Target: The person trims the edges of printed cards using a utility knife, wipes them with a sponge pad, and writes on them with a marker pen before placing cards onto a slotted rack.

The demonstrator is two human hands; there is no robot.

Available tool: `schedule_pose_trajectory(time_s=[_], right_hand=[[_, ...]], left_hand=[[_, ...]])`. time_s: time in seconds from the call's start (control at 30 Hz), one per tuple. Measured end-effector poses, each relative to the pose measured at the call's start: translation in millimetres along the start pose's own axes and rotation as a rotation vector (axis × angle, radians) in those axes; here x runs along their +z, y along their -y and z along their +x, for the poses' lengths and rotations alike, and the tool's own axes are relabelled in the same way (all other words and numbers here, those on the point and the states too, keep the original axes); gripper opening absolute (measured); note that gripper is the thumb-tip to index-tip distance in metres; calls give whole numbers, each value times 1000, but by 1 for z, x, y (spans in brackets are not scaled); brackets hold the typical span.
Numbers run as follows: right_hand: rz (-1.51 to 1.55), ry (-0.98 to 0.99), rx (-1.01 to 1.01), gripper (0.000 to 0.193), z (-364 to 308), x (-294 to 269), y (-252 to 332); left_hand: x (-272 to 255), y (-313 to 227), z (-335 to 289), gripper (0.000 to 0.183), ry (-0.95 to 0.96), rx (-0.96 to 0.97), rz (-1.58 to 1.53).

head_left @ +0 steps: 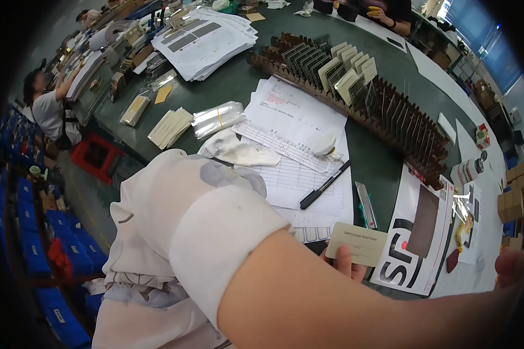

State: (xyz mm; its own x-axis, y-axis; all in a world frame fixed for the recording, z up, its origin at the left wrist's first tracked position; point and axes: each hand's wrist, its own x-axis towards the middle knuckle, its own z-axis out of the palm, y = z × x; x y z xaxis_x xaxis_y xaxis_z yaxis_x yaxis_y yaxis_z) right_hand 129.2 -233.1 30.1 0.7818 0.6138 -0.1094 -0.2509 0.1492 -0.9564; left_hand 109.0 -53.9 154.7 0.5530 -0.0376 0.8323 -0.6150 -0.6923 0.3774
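Note:
My right hand [349,264] pinches a cream printed card [360,244], its thumb over the card's lower edge; my left forearm partly hides this hand. My bare left forearm reaches rightward from a white sleeve, close in front of the view. At the dim right rim is my left hand [509,269], only partly showing, its fingers not clear. Just beyond the card lies a utility knife [366,205]. A black marker [325,185] rests on the printed sheets [288,116]. To the card's right is a white printed sheet with a brown panel [422,224].
A long brown slotted rack [399,125] holds upright cards and thin plates across the green table. Left of it lie a paper stack [206,43], cream cards [170,128] and clear-wrapped packs [218,119]. A white bottle [467,171] stands right. Another person [49,113] is far left.

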Motion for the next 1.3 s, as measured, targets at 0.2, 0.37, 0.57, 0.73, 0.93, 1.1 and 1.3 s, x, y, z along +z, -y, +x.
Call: schedule_pose_trajectory(time_s=[0.2,0.37,0.57,0.73,0.93,1.1,1.3], right_hand=[[29,-44,-10,24,-2,-10,-6],[59,-17,-28,23,4,-7,-3],[16,0,48,23,4,-7,0],[523,344,-655,23,27,-12,-49],[24,79,8,22,6,-8,-14],[37,69,-9,22,10,-10,-15],[-1,59,1,22,10,-6,-12]], left_hand=[[6,-3,5,32,39,-30,-43],[18,-2,6,32,50,-54,-82],[17,-3,5,31,62,-70,-103],[14,-5,8,30,73,-62,-113],[8,-5,7,29,67,-75,-91],[3,-6,8,28,74,-89,-83],[-9,-8,3,28,67,-123,-39]])
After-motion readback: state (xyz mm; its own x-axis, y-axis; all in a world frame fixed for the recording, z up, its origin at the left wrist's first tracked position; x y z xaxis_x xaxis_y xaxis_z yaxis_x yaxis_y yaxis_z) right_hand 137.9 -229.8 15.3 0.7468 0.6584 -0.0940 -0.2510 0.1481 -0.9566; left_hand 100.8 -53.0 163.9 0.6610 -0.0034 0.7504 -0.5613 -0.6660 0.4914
